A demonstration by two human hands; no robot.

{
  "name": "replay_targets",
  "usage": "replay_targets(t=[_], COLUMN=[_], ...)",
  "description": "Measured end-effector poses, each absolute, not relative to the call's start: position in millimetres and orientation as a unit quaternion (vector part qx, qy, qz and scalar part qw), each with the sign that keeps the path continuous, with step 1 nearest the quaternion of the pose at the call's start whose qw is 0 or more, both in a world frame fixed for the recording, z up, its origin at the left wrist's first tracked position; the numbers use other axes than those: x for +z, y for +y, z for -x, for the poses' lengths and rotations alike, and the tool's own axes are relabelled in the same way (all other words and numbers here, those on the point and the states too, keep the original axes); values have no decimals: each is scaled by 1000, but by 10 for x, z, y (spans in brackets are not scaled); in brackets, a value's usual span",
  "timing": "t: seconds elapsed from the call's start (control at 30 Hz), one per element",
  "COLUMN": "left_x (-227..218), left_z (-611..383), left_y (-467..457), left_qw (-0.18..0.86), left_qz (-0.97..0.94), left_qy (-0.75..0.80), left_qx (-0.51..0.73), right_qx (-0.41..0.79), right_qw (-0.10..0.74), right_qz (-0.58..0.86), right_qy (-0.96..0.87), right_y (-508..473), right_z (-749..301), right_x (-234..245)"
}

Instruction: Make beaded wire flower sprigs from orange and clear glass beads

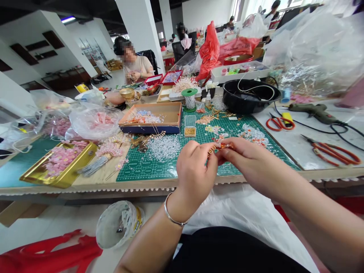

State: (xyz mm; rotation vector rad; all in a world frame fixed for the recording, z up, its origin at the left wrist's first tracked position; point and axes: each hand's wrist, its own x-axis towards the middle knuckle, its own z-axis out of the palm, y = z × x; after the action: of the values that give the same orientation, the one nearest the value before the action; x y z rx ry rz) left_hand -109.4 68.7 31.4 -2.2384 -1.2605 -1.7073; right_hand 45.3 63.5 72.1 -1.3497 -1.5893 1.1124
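- Left hand (pixel 196 172) and right hand (pixel 253 167) together, fingertips pinching a gold-and-orange beaded piece (pixel 220 147);
- piece just above the green cutting mat (pixel 139 170);
- close pinch steadies fine work;

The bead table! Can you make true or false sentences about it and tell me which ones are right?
The left hand wears a metal bangle. True.

The right hand and the left hand pinch a small gold and orange beaded piece. True.

The glue gun lies on the green cutting mat. False: it lies on the white tabletop, right of the mat.

The gold tin holds blue beads. False: it holds pink flower pieces.
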Motion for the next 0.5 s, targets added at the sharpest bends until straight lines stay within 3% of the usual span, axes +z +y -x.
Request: replay_targets(t=[0.3, 0.5], left_x=[306, 272], left_z=[994, 928], left_y=[764, 818], left_qw=[-29, -63], left_qz=[692, 669], left_qy=[-426, -479], left_qx=[-582, -564], right_qx=[493, 450], right_qw=[553, 581], right_qz=[487, 499], right_qy=[-463, -460], right_y=[682, 802], right_z=[-137, -165], right_x=[547, 367])
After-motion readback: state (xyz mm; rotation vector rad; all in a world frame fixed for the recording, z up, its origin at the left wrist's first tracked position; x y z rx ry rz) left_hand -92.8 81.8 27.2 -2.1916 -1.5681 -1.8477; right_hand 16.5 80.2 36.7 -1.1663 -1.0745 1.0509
